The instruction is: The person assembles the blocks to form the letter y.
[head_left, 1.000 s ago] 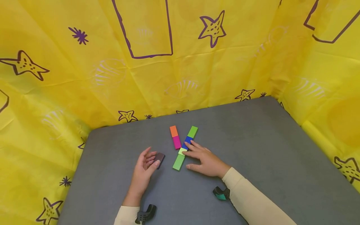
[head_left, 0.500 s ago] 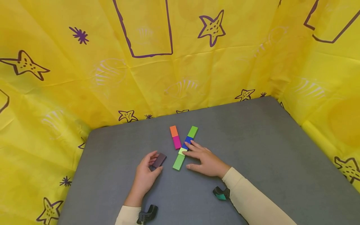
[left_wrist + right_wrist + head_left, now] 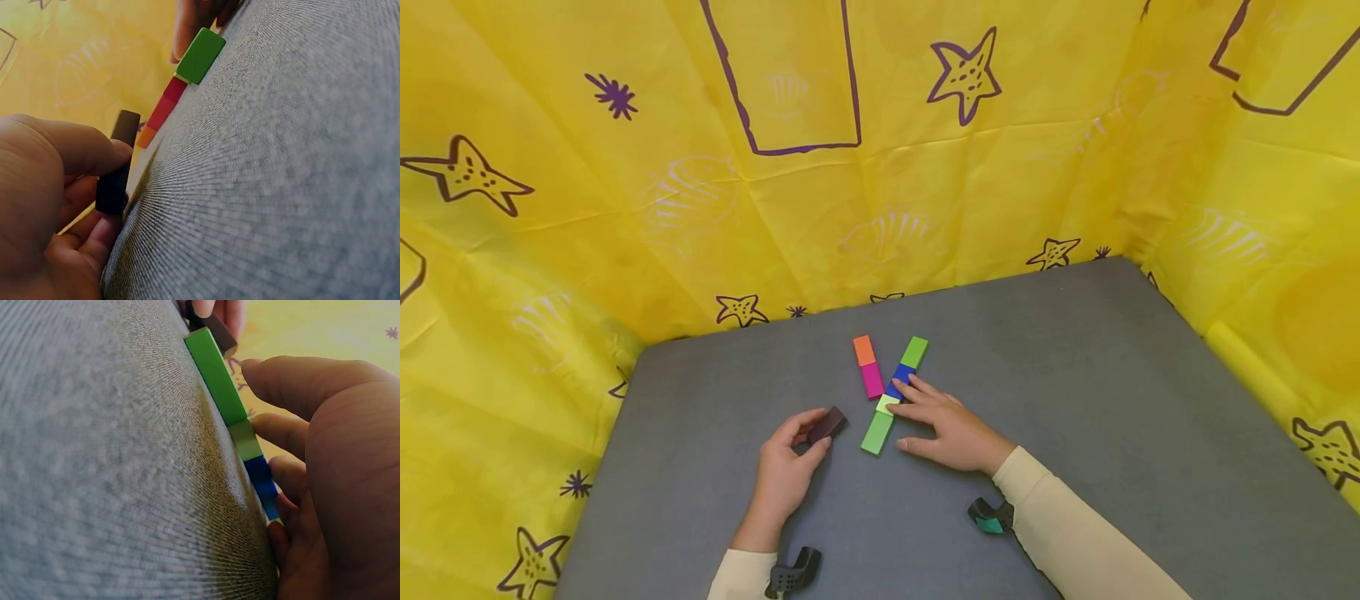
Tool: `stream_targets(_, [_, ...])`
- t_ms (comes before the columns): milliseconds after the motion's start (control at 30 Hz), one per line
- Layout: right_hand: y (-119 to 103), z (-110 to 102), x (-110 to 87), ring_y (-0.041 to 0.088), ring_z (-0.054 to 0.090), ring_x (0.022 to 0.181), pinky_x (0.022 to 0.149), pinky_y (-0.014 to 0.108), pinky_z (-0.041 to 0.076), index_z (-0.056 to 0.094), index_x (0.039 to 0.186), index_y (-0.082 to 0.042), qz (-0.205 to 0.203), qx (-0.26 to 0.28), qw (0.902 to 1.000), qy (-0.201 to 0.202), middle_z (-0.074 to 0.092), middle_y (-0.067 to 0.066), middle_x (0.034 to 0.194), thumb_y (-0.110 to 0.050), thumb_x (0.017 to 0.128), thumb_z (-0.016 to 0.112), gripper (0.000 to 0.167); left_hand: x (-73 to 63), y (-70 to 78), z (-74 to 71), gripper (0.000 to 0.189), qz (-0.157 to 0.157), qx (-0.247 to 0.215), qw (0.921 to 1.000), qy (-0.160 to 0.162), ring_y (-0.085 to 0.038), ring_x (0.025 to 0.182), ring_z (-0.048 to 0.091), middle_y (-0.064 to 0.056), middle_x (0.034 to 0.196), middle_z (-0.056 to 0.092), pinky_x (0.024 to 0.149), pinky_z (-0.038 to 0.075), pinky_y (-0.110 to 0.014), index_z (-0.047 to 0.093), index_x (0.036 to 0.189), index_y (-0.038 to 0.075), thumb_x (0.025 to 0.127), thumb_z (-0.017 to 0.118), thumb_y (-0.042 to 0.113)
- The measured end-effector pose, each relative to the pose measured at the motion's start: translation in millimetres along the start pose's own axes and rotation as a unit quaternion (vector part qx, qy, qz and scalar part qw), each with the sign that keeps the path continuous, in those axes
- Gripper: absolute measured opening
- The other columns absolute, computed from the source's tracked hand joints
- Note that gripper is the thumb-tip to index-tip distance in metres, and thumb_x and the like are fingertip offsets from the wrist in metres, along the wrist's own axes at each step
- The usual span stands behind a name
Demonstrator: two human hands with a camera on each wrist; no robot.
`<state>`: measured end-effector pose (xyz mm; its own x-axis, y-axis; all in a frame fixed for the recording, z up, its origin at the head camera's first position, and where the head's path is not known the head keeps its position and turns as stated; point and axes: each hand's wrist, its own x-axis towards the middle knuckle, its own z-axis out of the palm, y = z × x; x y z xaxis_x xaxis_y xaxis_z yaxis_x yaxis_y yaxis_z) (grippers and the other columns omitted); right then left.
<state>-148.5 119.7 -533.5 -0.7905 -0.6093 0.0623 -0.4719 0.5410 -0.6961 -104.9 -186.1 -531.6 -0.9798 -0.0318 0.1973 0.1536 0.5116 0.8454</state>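
My left hand [image 3: 784,471] pinches a dark brown block [image 3: 828,424] between thumb and fingers, left of the other blocks. In the left wrist view this dark block [image 3: 114,184] stands on its narrow side, tilted. My right hand [image 3: 958,435] lies with extended fingers touching the row's right side, at the blue block [image 3: 901,377] and the pale green block [image 3: 887,404]. A green block [image 3: 876,433] forms the row's near end, and another green block [image 3: 914,351] its far end. The right wrist view shows the fingertips [image 3: 281,472] alongside the row.
A magenta block [image 3: 871,381] and an orange block [image 3: 863,350] form a shorter line slanting away from the row's left side. All lie on a grey cloth-covered table [image 3: 1075,367]. Yellow patterned curtain [image 3: 895,167] hangs behind and at both sides.
The left hand has turned the dark block and shifted it slightly right; its thumb moved from the block's face to its near edge. The right hand and the other blocks stay put.
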Motion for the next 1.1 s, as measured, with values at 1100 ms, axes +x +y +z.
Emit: stream_targets(1100, [0,-1,-1.7,0.025,0.008,0.165,0.124,0.068,0.018,0.057,0.161,-0.022,-0.015,0.0,0.9999,0.006,0.026,-0.003,0.178,-0.045,0.105,0.072,0.063,-27.0,26.8,5.4,0.039,0.0,-0.069,0.9974,0.02,-0.024,0.115,0.069,-0.004,0.126,0.074,0.092,0.057,-0.025,0.08,0.128,0.006,0.092,0.085,-0.006])
